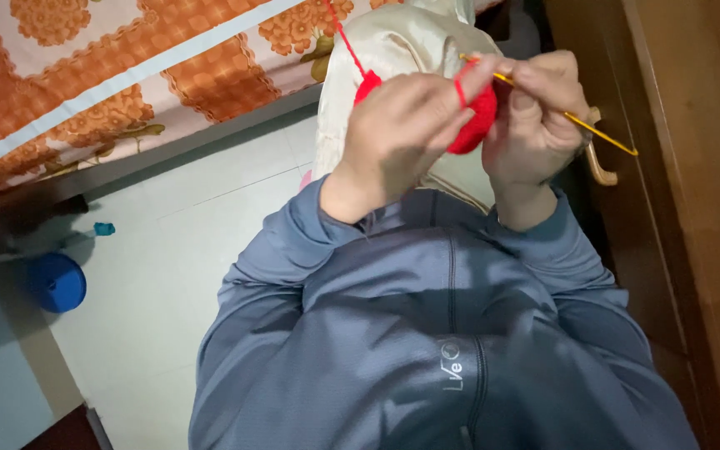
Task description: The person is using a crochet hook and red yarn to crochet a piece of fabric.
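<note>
Mid-stitch: my left hand [397, 125] pinches red crochet piece [477, 121]; right hand [535, 117] grips yellow hook [577, 121]. Next, likely: catch yarn [347, 42], keep tension.

1. Illumination: dim, even indoor light with a cool cast; no lamp or window in view and no glare.
2. Shadows: a broad soft shadow darkens the pale floor [168, 250] at lower left, around the blue round object [57, 282]; the wooden furniture [693, 208] at right falls off into darkness toward its lower edge.
3. Sharpness: the left hand [397, 133] and right hand [535, 125] are slightly soft; the red yarn piece [478, 125] shows no stitch detail.
4. Distortion: wide-angle stretching slants the floral bedspread [127, 75] edge and the furniture.
</note>
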